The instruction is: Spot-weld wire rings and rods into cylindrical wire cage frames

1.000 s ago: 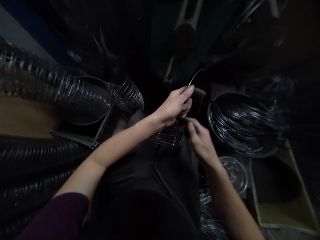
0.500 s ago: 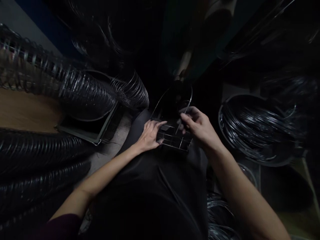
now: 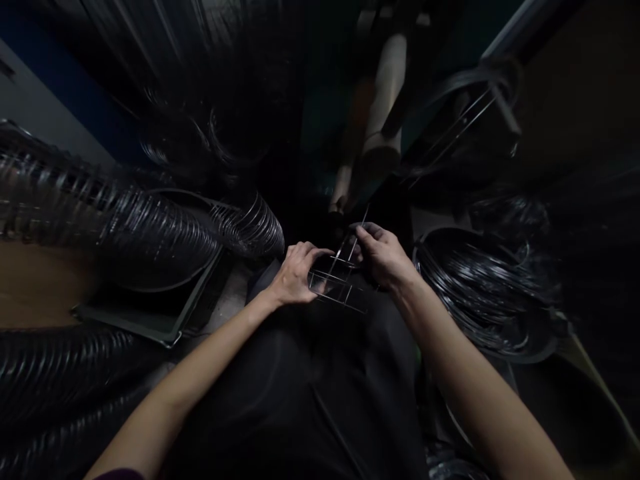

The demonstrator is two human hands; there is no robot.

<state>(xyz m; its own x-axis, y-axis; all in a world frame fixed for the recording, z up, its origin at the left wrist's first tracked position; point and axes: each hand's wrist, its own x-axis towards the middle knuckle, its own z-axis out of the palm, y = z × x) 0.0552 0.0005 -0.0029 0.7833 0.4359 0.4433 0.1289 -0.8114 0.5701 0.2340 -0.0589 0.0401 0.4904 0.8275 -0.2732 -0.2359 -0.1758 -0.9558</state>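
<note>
A small frame of thin metal wires (image 3: 344, 295) hangs above my dark-clothed lap. My left hand (image 3: 299, 272) grips its left end between thumb and fingers. On the right, my right hand (image 3: 381, 252) pinches a thin wire (image 3: 365, 215) that points up past the fingertips, close to the frame's upper edge. Whether that wire touches the frame is too dark to tell. The lower fingers of my right hand are in shadow.
Coiled wire rings (image 3: 155, 230) lie at the left over a green crate (image 3: 135, 319). At the right, a round container (image 3: 533, 355) holds a bundle of wires. A pale cylindrical machine part (image 3: 387, 90) stands ahead.
The scene has shifted down and slightly left in view. The curved wire near my right hand now appears short and straight, and that hand is closer to the frame's top.
</note>
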